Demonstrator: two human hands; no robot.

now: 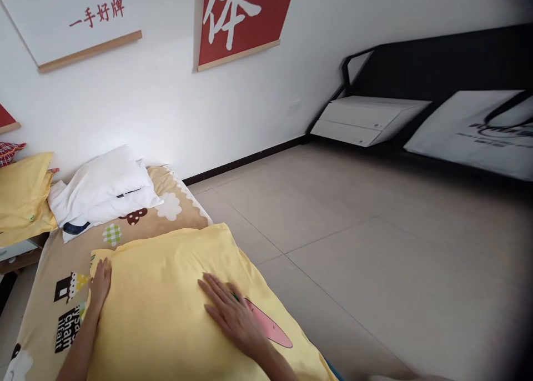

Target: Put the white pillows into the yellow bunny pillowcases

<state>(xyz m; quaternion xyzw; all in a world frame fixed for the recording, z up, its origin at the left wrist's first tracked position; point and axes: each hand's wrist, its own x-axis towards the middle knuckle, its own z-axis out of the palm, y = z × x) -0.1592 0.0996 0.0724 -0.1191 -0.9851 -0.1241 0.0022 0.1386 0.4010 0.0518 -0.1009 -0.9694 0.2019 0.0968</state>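
Note:
A yellow pillow (154,297) with a pink carrot print (272,326) lies on a bed with a tan patterned sheet (50,261). At the pillow's left edge, my left hand (100,284) rests with its fingers stretched out along the side. My right hand (233,314) lies flat on top of the pillow near its right side, fingers extended, partly covering the carrot print. Neither hand grips anything that I can see.
White pillows (110,175) sit at the bed's far end, with yellow pillows (25,195) farther left. Tiled floor (333,247) lies to the right. A black rack (441,64) holds a white box (366,120) and a white bag (478,131). Scrolls (245,20) hang on the wall.

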